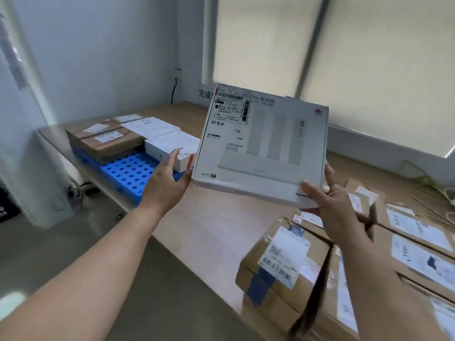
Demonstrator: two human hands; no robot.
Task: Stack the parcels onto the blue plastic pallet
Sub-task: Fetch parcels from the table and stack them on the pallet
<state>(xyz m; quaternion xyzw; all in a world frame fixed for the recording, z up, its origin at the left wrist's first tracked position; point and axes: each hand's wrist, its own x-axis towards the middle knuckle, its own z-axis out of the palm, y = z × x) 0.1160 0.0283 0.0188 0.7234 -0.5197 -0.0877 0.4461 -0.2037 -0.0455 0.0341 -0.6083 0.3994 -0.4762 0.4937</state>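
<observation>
Holding the white box (pixel 261 148) in the air between both hands, you had its printed face and shipping label (pixel 229 107) turned toward you, probably so the label could be read before placement. Your right hand (pixel 337 212) pinched the lower right corner, thumb on the face and fingers behind, and appeared to take most of the weight. Your left hand (pixel 167 175) lay unclenched against the lower left edge with its fingers straight, steadying rather than clasping. Whether its thumb hooked beneath the corner could not be told. The box was tilted, far edge raised, and touched nothing but your hands.

The blue pallet (pixel 128 172) sat on the tabletop (pixel 209 230) to your left, just beyond the left hand and lower than the box. Brown parcels (pixel 108 141) and white cartons (pixel 170 141) filled its far part, packed side by side, likely to build an even first layer. The perforated near part lay bare and seemed the natural spot for this box. Waiting parcels (pixel 283 267) stood at your lower right, below the right wrist and within easy reach. The box hung between that supply and the pallet, nearer the pallet's right edge.
</observation>
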